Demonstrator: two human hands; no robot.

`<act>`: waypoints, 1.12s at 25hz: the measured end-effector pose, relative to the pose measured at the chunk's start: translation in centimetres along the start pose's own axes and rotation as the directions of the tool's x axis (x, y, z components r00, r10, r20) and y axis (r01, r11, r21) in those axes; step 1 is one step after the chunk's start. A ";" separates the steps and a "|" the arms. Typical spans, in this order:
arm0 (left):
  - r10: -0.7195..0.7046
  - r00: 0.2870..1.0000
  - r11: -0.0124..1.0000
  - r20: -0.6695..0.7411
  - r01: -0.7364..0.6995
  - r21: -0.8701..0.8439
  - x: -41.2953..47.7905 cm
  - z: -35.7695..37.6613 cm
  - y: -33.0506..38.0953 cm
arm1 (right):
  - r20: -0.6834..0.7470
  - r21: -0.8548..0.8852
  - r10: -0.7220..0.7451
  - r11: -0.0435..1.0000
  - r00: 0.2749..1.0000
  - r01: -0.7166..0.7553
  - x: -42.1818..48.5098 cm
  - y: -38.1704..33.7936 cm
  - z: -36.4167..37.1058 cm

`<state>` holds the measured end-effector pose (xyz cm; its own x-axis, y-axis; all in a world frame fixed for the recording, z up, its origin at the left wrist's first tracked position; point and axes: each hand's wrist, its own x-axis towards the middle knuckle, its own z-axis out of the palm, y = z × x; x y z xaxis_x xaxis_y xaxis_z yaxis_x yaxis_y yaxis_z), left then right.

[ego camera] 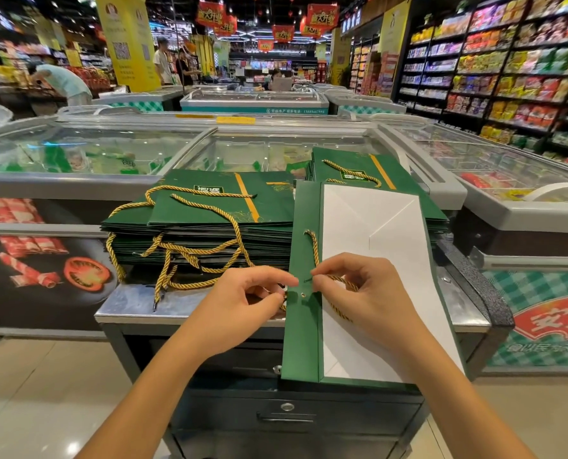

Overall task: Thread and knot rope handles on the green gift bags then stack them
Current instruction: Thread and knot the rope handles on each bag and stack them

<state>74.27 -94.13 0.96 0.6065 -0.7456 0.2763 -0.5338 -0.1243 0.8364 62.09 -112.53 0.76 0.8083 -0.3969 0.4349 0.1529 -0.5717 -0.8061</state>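
Underneath: a dark cabinet with a bare metal top [133, 303] and a drawer lock [287, 406] on its front; everything being worked on lies on it.
Floor: pale glossy tiles [44, 392] reflecting the ceiling lights.
Room: a supermarket aisle, with glass-lidded chest freezers [94, 150] just behind and on both sides of the cabinet.
Right wall: tall shelves [508, 77] packed with bright packets.
Overhead: red hanging banners [322, 14] and a yellow pillar [127, 41].
Background: a few shoppers [64, 81] far off, small and blurred.
Green gift bag [304, 342]: lies flat at the cabinet's near edge, overhanging it, white inside face up, green top band on the left with a metal eyelet [303, 295].
Rope handle [314, 250]: gold twisted cord, running from an upper hole in the band down to the right hand.
Left hand [243, 299]: fingers curled, thumb and forefinger pinching the bag's band beside the eyelet; whether cord is also in that pinch I cannot tell.
Right hand [365, 293]: thumb and forefinger pinching the rope near its dark tip, just above the eyelet, with more cord passing under the palm.
Left stack [209, 207]: flat green bags, gold cords trailing over the front.
Far stack [359, 167]: more bags behind the open one, resting on a freezer lid.
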 end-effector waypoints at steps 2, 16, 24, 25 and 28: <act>0.000 1.000 1.000 0.019 0.000 -0.001 0.2 0.2 -0.2 | -0.001 0.030 0.009 1.000 1.000 -0.009 0.1 0.3 -0.1; 0.014 0.995 0.997 0.101 -0.007 -0.073 1.0 -0.6 -0.9 | -0.039 0.103 -0.009 0.995 0.999 0.013 -0.1 0.2 -0.2; 0.025 0.995 0.998 0.093 -0.019 -0.063 0.8 -0.3 -0.7 | 0.004 0.071 -0.006 0.997 1.000 0.006 -0.3 0.3 -0.6; 0.033 0.995 0.999 0.093 -0.030 -0.034 0.8 -0.2 -0.8 | 0.005 0.070 -0.007 0.998 1.000 0.007 -0.3 0.3 -0.6; 0.037 0.996 0.999 0.080 -0.037 0.005 0.6 0.0 -1.0 | 0.021 0.060 -0.018 0.998 1.000 0.017 -0.3 0.2 -0.5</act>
<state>75.15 -94.48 0.29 0.5375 -0.7994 0.2683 -0.5592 -0.0998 0.8230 61.58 -112.85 0.65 0.8173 -0.3709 0.4409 0.2007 -0.5342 -0.8212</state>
